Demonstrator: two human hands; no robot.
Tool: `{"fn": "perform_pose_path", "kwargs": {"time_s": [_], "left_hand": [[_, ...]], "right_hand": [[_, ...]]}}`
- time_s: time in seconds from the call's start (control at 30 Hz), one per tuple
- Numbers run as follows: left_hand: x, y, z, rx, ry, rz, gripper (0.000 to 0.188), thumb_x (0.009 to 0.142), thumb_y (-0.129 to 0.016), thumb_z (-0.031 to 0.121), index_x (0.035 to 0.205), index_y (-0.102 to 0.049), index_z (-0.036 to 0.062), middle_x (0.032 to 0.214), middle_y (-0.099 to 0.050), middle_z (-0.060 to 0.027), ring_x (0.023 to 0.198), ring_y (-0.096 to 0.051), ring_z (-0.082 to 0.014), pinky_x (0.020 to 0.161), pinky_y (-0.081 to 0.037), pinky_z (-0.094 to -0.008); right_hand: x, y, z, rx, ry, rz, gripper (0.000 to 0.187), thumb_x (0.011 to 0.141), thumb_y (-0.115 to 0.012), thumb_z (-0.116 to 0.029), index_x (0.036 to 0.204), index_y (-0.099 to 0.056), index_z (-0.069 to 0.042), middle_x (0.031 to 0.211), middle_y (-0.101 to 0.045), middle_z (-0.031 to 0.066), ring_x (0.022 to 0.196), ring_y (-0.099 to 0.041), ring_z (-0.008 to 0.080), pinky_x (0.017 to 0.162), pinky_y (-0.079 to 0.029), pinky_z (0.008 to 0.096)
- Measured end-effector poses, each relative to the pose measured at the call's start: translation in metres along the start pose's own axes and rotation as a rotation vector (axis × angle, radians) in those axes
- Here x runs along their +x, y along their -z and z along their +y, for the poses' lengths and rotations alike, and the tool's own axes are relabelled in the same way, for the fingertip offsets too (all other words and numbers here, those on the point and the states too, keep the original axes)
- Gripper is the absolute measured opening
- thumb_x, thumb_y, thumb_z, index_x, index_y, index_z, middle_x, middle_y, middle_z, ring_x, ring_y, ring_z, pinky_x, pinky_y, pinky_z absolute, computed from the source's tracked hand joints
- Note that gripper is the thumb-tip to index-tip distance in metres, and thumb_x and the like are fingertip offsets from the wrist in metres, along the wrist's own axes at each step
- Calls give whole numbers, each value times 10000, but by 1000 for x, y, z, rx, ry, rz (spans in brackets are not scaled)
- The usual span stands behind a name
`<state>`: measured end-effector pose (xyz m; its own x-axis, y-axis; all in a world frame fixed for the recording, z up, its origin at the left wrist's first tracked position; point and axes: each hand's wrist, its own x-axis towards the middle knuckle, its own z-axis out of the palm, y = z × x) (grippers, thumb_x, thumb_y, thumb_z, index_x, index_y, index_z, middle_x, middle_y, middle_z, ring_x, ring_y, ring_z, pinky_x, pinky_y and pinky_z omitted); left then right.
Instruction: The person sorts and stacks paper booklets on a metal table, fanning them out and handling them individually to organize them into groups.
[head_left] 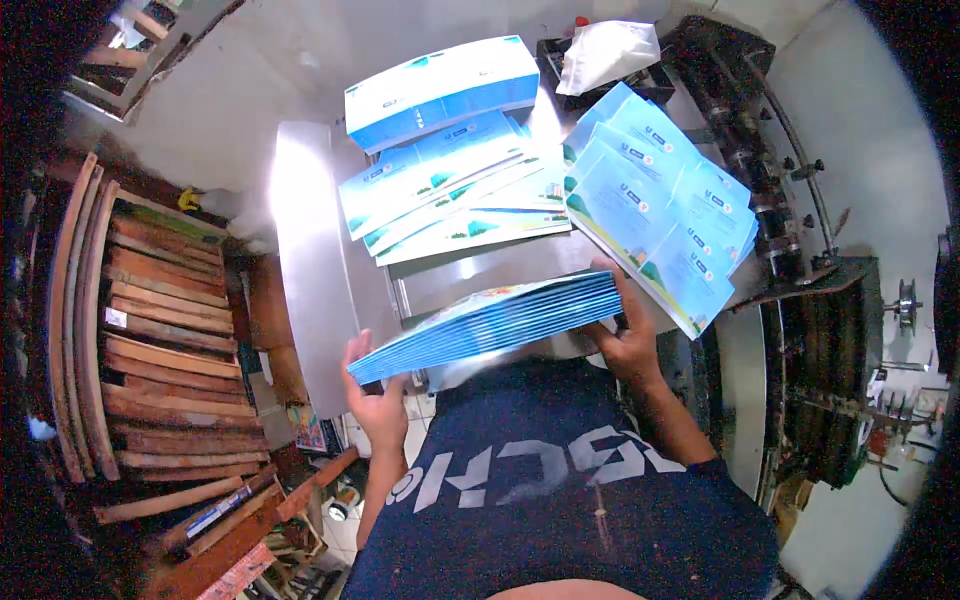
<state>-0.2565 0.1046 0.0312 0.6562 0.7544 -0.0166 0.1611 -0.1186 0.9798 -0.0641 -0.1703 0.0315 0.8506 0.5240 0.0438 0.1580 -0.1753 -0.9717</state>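
Note:
Both hands hold one thick stack of blue-and-white printed flat cartons (495, 322), seen edge-on and tilted up toward the right, just in front of my chest. My left hand (378, 400) grips its lower left end. My right hand (625, 335) clasps its upper right end. Beyond the stack lies a shiny metal table (315, 270). On it are fanned piles of the same cartons: one at the middle (445, 190), one at the right (660, 215), and a taller block at the back (440, 90).
A dark machine with rollers and shafts (770, 150) runs along the right side. A crumpled white cloth (605, 52) lies at the back. A wooden slatted pallet (160, 340) stands at the left, with scraps and boards on the floor below it.

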Motion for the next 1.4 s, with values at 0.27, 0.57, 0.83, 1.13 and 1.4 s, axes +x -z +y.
{"fn": "perform_pose_path", "kwargs": {"time_s": [0.27,0.57,0.83,1.13,1.4], "left_hand": [[-6,-6,-6,-102,17,-127,999,712,-822,30,1505,-214,49,1546,-317,-142,1298,-452,-240,1069,-392,-387],[2,-5,-35,79,-143,-57,684,720,-821,38,1285,-436,41,1336,-518,-159,1280,-465,-263,1085,-350,-419],[11,-8,-11,43,173,-140,538,764,-826,169,1165,-514,-6,1056,-643,-126,909,-644,-200,813,-528,-351],[36,-37,4,334,440,-98,468,750,-843,239,1071,-600,-1,956,-707,-127,855,-669,-186,785,-527,-335],[32,-30,-9,341,483,-105,540,707,-879,280,1049,-583,-15,957,-700,-154,864,-678,-213,779,-533,-358]], "right_hand": [[-2,1,22,159,-45,-65,909,849,-734,-138,1547,-157,-58,1517,-367,168,1378,-373,245,1133,-279,377],[7,6,41,-13,-92,-165,610,809,-786,-162,1311,-466,-26,1240,-565,133,1175,-548,268,1021,-415,374],[3,11,16,-142,-346,-146,649,763,-831,-190,1275,-479,-5,1152,-601,129,1077,-587,255,952,-465,386],[90,-98,-28,-445,433,-478,878,860,-682,-419,1485,-233,4,1546,-245,232,1446,-227,375,1177,-213,462],[101,-121,14,-345,367,-680,882,869,-553,-591,1471,-280,-5,1545,-272,212,1453,-219,376,1180,-171,520]]}}
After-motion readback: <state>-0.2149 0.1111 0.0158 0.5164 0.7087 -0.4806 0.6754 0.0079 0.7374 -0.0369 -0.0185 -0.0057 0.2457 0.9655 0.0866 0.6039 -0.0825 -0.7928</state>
